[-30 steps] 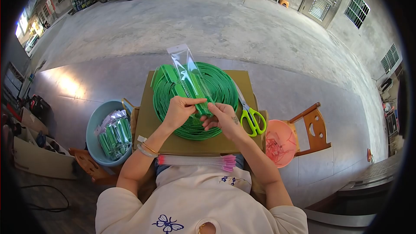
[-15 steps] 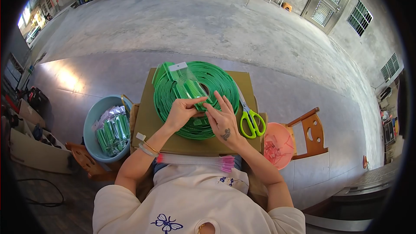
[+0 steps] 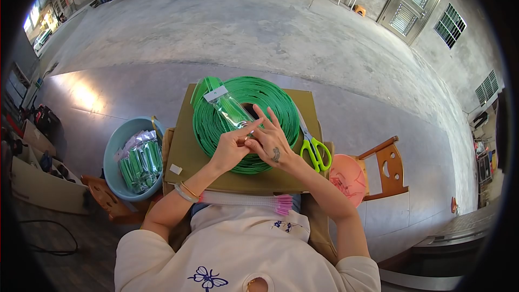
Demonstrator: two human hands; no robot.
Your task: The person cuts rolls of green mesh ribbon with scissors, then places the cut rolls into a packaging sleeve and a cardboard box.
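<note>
Packet, clear and slim (image 3: 232, 111), with green mesh inside and a white header card (image 3: 215, 94): slanted over the coil of green mesh (image 3: 285, 109) on the brown board (image 3: 189, 152). Card toward the board's far-left corner, near end at the hands, short of the coil's centre.

Handling, judged: light; film thin, slick, easily creased; mesh springy but soft. Best hold: pinch the near end across both film layers, or steady the filled middle. Card would bend if gripped hard.

Left hand (image 3: 227, 151): index and thumb pinching around the near end. Right hand (image 3: 274, 148): two fingers released and extended, thumb close to the left fingertips; cannot tell whether it grips film.

Against the first frame: card end lower, closer to the coil; right fingers straighter, formerly curled. Scissors (image 3: 313, 141) unchanged along the board's right edge.
</note>
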